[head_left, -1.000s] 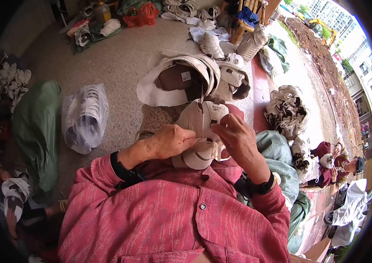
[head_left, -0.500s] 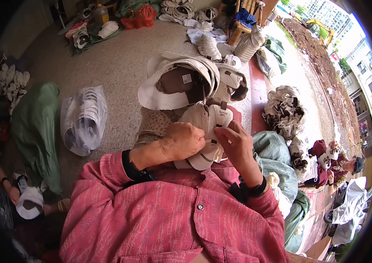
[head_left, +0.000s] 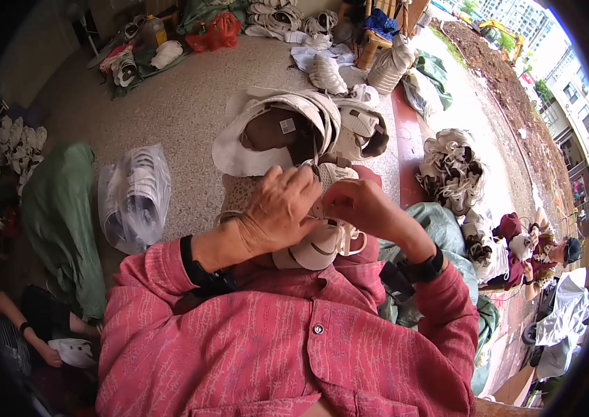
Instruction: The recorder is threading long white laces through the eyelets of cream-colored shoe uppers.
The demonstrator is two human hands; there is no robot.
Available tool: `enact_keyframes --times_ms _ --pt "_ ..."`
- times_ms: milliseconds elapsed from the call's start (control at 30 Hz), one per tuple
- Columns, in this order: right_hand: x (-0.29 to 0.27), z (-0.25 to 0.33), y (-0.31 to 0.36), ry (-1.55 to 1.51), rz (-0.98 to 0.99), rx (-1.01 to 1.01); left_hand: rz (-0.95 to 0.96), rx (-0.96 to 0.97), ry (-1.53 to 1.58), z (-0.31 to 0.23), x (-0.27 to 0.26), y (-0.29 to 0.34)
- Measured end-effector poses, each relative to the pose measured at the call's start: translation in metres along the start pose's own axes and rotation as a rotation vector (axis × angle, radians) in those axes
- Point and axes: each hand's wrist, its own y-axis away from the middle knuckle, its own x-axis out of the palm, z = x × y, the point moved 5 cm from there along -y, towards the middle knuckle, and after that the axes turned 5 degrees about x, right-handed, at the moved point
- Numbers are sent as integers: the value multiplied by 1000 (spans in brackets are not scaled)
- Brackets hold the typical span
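Note:
A beige and white shoe upper [head_left: 308, 251] lies across my lap, with its opening end away from me. White laces [head_left: 347, 240] hang in a loop from its lower right side. My left hand [head_left: 277, 205] is over the upper's left side, fingers curled; what they grip is hidden. My right hand [head_left: 364, 208] faces it across the upper, thumb and fingertips pinched just above the laces; whatever is between them does not show. Just beyond my hands rests a nested stack of shoe uppers [head_left: 235, 149], brown inside, with another beige upper [head_left: 358, 124] at its right.
A clear plastic bag of uppers [head_left: 135, 201] and a green sack [head_left: 62, 208] stand to the left. Bundled shoes [head_left: 453, 170] and green sacking [head_left: 433, 233] lie at the right. A co-worker's arm [head_left: 20, 326] shows at lower left; another person [head_left: 517, 254] sits far right.
My left hand has risen off the upper's side and turned, its back now showing. My right hand has rolled inward over the upper. The white lace loop has come into view below it.

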Motion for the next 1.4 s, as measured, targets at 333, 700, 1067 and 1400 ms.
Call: enact_keyframes --times_ms 333,700,1067,1400 --pt "-3 -14 -2 -26 154 -117 143 293 240 12 -2 -17" --pt "2 -17 3 -185 205 -59 265 229 288 23 6 -22" --pt "2 -23 -3 -346 271 -52 299 18 623 24 9 -27" --pt "6 -19 1 -230 117 -84 246 33 578 26 9 -28"
